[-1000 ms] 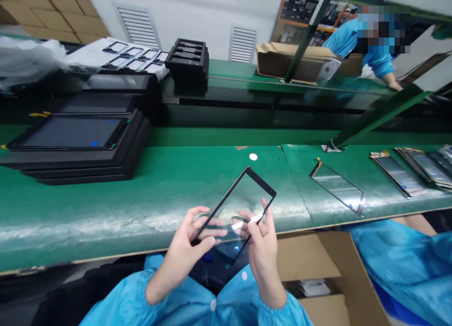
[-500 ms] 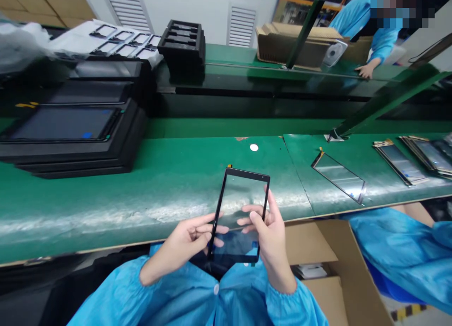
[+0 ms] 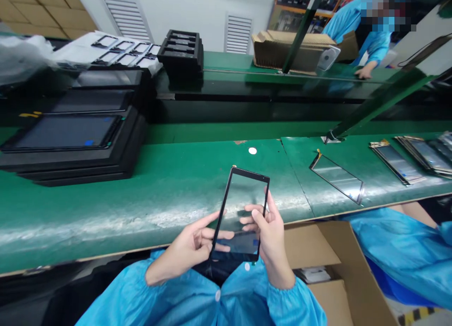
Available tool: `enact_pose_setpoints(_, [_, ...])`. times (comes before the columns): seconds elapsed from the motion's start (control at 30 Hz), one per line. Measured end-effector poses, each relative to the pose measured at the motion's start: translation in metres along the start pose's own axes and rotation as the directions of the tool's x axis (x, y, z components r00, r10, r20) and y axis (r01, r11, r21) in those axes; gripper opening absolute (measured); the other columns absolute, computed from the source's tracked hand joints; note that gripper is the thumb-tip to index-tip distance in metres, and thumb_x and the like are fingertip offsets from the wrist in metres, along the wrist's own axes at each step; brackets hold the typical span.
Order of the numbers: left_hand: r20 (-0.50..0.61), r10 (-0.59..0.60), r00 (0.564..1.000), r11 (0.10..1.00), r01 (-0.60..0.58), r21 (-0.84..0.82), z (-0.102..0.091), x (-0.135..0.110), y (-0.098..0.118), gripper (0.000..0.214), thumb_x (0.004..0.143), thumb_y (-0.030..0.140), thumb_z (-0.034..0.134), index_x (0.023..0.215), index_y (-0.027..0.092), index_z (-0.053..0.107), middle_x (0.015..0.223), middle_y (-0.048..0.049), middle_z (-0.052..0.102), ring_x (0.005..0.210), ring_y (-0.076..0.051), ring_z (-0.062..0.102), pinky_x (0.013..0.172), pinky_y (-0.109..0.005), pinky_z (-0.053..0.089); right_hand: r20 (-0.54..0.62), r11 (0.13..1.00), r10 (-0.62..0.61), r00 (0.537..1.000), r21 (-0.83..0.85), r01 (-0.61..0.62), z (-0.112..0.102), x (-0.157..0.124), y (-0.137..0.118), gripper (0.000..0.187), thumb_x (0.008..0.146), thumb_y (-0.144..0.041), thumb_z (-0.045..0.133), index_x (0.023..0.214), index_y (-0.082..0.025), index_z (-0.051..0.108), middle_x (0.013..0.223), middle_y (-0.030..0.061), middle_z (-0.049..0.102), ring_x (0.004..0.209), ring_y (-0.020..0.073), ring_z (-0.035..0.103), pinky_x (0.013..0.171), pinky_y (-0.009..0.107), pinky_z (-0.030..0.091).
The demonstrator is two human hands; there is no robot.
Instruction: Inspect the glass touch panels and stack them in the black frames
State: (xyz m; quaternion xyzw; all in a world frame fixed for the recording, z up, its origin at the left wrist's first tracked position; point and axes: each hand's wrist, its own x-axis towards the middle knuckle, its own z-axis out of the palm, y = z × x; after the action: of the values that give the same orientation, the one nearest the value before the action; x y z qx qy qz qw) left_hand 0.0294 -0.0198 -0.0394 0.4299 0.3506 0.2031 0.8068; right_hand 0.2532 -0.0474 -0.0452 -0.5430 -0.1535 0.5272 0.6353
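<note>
Head view: the glass touch panel (image 3: 243, 213) is held upright over the near edge of the green bench (image 3: 141, 194), long axis pointing away. The left hand (image 3: 192, 246) pinches its left edge; the right hand (image 3: 270, 234) clamps the right edge, equally close.

Bright, even overhead light glares off the green bench (image 3: 141, 194); edges bow with wide-angle distortion, slightly soft.
</note>
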Motion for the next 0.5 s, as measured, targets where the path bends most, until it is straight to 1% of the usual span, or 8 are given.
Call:
enact_pose_setpoints(0.1, [-0.011,0.017,1.0,0.999,-0.017,0.03,0.003,0.0,0.0,0.097,0.09,0.053,0.083,0.167,0.018,0.037,0.126,-0.0276,0.078,0.101,-0.034,0.082,0.09,-0.039,0.057,0.019,0.999,0.039,0.999,0.032,-0.039,-0.003,0.001,0.002,0.111,0.077,-0.035,0.092,0.168,-0.02,0.031,0.093,0.0035,0.083,0.061,0.0171,0.079,0.05,0.021,0.063])
enact_pose_setpoints(0.13, [-0.007,0.023,1.0,0.999,-0.023,0.038,0.004,0.0,0.0,0.094,0.091,0.049,0.083,0.167,0.019,0.038,0.127,-0.0273,0.078,0.1,-0.033,0.083,0.09,-0.039,0.058,0.024,0.998,0.041,0.999,0.037,-0.042,-0.003,0.0,0.002,0.112,0.076,-0.035,0.093,0.168,-0.019,0.03,0.093,0.0036,0.083,0.061,0.0168,0.079,0.049,0.021,0.062])
enact_pose_setpoints(0.2, [-0.007,0.047,0.999,0.998,-0.047,0.046,0.006,0.001,0.001,0.086,0.093,0.041,0.081,0.166,0.022,0.04,0.136,-0.027,0.073,0.106,-0.033,0.081,0.093,-0.04,0.059,0.036,0.999,0.027,0.999,0.03,-0.028,-0.004,-0.002,0.002,0.115,0.077,-0.036,0.093,0.169,-0.019,0.027,0.092,0.0036,0.083,0.061,0.0175,0.079,0.05,0.021,0.062])
enact_pose_setpoints(0.27, [-0.037,0.117,0.992,0.993,-0.115,0.034,0.006,0.004,0.004,0.082,0.094,0.034,0.08,0.166,0.026,0.04,0.151,-0.0254,0.064,0.118,-0.034,0.077,0.097,-0.041,0.059,0.069,1.0,0.015,0.998,0.003,-0.015,-0.003,-0.007,0.004,0.115,0.078,-0.036,0.092,0.17,-0.021,0.025,0.092,0.0039,0.083,0.062,0.019,0.08,0.05,0.023,0.063])
enact_pose_setpoints(0.33, [-0.078,0.189,0.979,0.982,-0.19,-0.001,0.004,0.009,0.009,0.084,0.093,0.029,0.079,0.167,0.029,0.038,0.16,-0.0231,0.056,0.125,-0.034,0.073,0.096,-0.04,0.061,0.109,1.0,0.023,0.994,-0.024,-0.02,-0.002,-0.012,0.006,0.111,0.081,-0.036,0.091,0.17,-0.023,0.026,0.091,0.0044,0.083,0.062,0.02,0.08,0.05,0.024,0.063])
enact_pose_setpoints(0.37, [-0.092,0.209,0.974,0.977,-0.212,-0.022,0.002,0.012,0.012,0.086,0.093,0.027,0.078,0.168,0.03,0.037,0.161,-0.0227,0.055,0.124,-0.034,0.074,0.093,-0.038,0.063,0.121,0.999,0.029,0.992,-0.032,-0.025,-0.001,-0.014,0.007,0.109,0.081,-0.037,0.09,0.17,-0.023,0.027,0.091,0.0046,0.083,0.062,0.0202,0.08,0.05,0.024,0.063])
enact_pose_setpoints(0.43, [-0.109,0.207,0.972,0.976,-0.213,-0.05,-0.001,0.017,0.016,0.088,0.091,0.024,0.077,0.168,0.03,0.035,0.157,-0.0234,0.059,0.115,-0.032,0.078,0.085,-0.035,0.065,0.13,0.999,0.037,0.991,-0.042,-0.032,-0.001,-0.018,0.01,0.107,0.082,-0.038,0.09,0.169,-0.023,0.029,0.091,0.005,0.083,0.063,0.0207,0.08,0.05,0.025,0.064])
enact_pose_setpoints(0.5, [-0.137,0.189,0.972,0.979,-0.197,-0.051,-0.003,0.022,0.017,0.085,0.089,0.02,0.077,0.166,0.027,0.04,0.15,-0.0235,0.065,0.103,-0.029,0.082,0.079,-0.033,0.065,0.133,0.998,0.043,0.99,-0.045,-0.037,-0.001,-0.02,0.013,0.106,0.082,-0.039,0.09,0.168,-0.023,0.031,0.091,0.0052,0.083,0.063,0.0212,0.081,0.051,0.025,0.064])
